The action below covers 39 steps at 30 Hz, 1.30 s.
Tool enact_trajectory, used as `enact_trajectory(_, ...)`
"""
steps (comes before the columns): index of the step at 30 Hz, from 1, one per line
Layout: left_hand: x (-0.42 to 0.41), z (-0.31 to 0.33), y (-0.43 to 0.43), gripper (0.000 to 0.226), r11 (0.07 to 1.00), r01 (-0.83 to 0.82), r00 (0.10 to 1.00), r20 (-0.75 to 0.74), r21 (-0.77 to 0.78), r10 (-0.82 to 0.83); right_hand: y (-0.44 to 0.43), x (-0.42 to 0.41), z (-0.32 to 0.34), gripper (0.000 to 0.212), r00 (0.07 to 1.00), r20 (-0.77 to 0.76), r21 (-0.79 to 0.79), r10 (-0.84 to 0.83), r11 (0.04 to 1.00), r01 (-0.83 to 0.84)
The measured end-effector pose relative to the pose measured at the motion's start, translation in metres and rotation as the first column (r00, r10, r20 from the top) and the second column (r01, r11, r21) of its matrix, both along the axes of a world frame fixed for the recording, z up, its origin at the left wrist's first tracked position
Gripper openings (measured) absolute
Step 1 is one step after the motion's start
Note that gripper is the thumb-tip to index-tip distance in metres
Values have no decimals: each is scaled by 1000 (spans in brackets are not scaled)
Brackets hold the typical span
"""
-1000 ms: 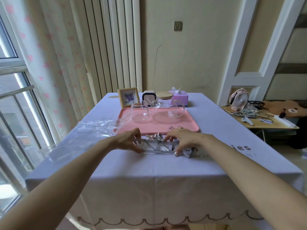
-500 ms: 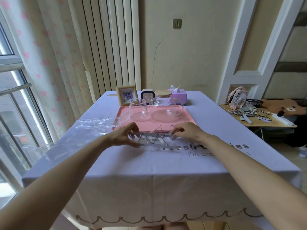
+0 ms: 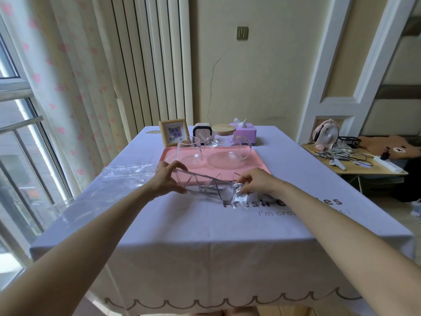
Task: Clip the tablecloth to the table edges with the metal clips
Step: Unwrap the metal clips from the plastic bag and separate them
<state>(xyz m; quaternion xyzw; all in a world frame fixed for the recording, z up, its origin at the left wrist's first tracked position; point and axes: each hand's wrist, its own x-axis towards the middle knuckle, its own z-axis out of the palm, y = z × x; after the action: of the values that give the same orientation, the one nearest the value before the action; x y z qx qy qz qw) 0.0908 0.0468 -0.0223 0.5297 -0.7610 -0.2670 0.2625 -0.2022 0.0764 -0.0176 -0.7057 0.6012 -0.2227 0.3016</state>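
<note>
The left arm reaches forward, and the left hand [image 3: 167,179] curls its fingers round the left end of a clear pack [image 3: 224,193] of clips [image 3: 204,185]. The pack is held tilted over the tablecloth [image 3: 205,236], before the tray [image 3: 258,166]. The right hand [image 3: 255,181], arm likewise outstretched, pinches the pack's crumpled right end.

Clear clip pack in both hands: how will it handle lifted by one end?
Middle probably fairly stiff: the clip pack runs straight between left hand and right hand. Crinkled glossy film at its right end looks floppy, likely slippery.
</note>
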Motion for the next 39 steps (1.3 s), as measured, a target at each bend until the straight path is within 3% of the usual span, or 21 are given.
enact_trajectory(3, 0, 0, 2, 51, 998, -18, 986, -166, 62, 28, -2, -6, -3, 14, 997, -7, -36, -78, 996, 78)
enact_trajectory(8, -5, 5, 8, 27, 984, 10, 915, -398, 179, 63, -1, -8, -5, 17, 994, 54, -49, -98, 994, 101)
enact_trajectory(10, -8, 6, 8, 31, 975, -31, 867, -479, 221, 136, -1, -8, -4, 16, 994, 59, -29, -89, 995, 91)
enact_trajectory(14, -16, 13, 2, 42, 936, -187, 629, -695, 299, 348, 1, -5, -3, 21, 996, 44, -1, -76, 997, 77)
enact_trajectory(17, -23, 26, -3, 25, 911, -135, 418, -811, 391, 410, -2, 1, -1, 28, 995, -8, -26, -99, 995, 99)
enact_trajectory(20, -34, 39, -5, 5, 924, -70, 349, -859, 376, 376, -4, 8, 1, 29, 997, -44, -71, -61, 996, 58)
enact_trajectory(23, -47, 54, -7, 3, 948, -62, 386, -869, 312, 311, -4, 17, 8, 27, 993, 114, -113, -27, 993, 39)
enact_trajectory(30, -85, 88, -3, 16, 992, -108, 632, -765, 69, 123, -4, 36, 50, 23, 910, 414, -169, -23, 980, 101)
enact_trajectory(35, -100, 92, -5, 14, 998, -54, 676, -737, -12, 28, -12, 44, 81, 24, 821, 567, -238, -68, 941, 242)
enact_trajectory(39, -109, 84, 0, 13, 998, 50, 704, -708, -30, -56, -18, 47, 89, 21, 819, 569, -279, -75, 919, 278)
